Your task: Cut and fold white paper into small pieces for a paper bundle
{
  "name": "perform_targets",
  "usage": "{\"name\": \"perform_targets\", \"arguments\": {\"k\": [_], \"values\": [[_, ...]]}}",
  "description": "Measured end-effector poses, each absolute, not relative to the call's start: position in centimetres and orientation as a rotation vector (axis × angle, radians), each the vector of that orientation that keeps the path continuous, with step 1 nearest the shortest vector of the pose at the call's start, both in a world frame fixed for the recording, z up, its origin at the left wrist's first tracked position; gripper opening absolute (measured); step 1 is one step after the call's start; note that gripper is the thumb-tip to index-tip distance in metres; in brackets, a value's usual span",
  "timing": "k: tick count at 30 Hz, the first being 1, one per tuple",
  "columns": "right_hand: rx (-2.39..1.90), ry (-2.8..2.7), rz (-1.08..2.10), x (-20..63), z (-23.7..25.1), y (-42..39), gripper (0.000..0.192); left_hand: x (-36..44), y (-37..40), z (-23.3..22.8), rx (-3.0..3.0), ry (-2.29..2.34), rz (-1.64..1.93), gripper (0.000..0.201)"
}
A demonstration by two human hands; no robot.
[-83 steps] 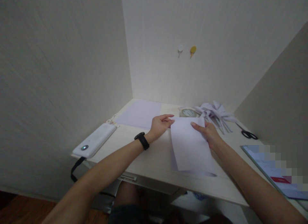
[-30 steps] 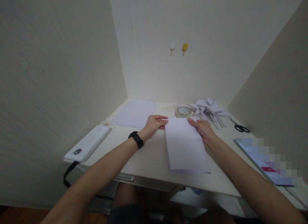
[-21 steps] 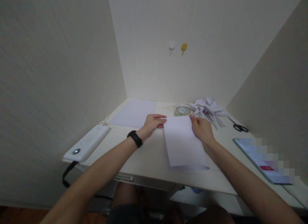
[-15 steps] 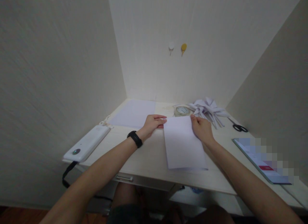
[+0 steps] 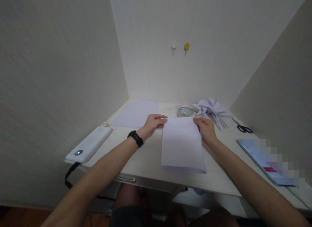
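From the head view, the left hand [image 5: 153, 122] and right hand [image 5: 206, 127] pin the far corners of a folded white paper sheet [image 5: 182, 145] at the near edge of the pale wooden desk [image 5: 146, 155], fingers pressed together on it, apparently to keep its layers aligned; black scissors [image 5: 242, 127] lie near the right edge

White sheet of paper [image 5: 182, 145], folded over on itself, lying on the desk with its looped fold toward the near edge, far corners pinched.
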State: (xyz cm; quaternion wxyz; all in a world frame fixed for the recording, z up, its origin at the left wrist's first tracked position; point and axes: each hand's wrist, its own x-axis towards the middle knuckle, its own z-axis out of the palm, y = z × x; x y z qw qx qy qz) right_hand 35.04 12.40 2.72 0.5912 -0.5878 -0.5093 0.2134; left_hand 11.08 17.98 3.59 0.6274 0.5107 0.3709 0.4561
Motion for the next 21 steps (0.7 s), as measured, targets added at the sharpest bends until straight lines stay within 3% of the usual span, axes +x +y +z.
{"name": "perform_targets", "arguments": {"k": [4, 10, 21], "values": [[-1.311, -1.102, 0.617, 34.8, 3.1, 12.2, 0.038, 10.9, 18.4, 3.3, 1.164, 0.844, 1.018, 0.025], [-1.384, -1.093, 1.038, 34.2, 3.5, 11.7, 0.05, 10.4, 19.4, 3.3, 1.14, 0.878, 1.102, 0.024], [-1.336, -1.168, 1.137, 33.9, 2.4, 12.0, 0.044, 10.0, 19.7, 3.1, 1.201, 0.94, 1.172, 0.032]]}}
